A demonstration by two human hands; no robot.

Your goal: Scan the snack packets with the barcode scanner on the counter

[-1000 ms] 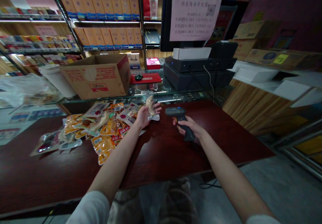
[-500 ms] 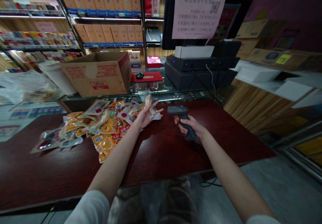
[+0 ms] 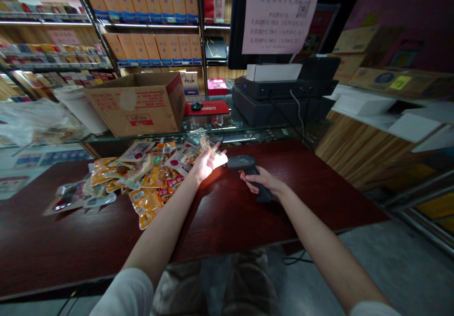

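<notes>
My right hand [image 3: 261,181] is wrapped round the grip of a dark barcode scanner [image 3: 242,162], its head pointing left. Bright white light from it falls on my left hand [image 3: 205,165], which holds a clear plastic food packet [image 3: 205,142] with pale contents. The packet's lower end is washed out by the glare. Only a small gap separates the scanner head from the packet. Left of my left hand lies a heap of sealed snack packets [image 3: 156,176], orange, red and clear, on the dark red table [image 3: 227,231].
An open cardboard box [image 3: 142,105] stands on the glass counter behind the heap, beside a white cup [image 3: 81,110]. A mouse [image 3: 196,106] rests on a red mat. The cash register [image 3: 280,100] and a monitor with a paper sign [image 3: 280,20] stand at the back right.
The scanner has moved left and closer to my left hand, and its light has come on. The packet in my left hand has tilted slightly.
</notes>
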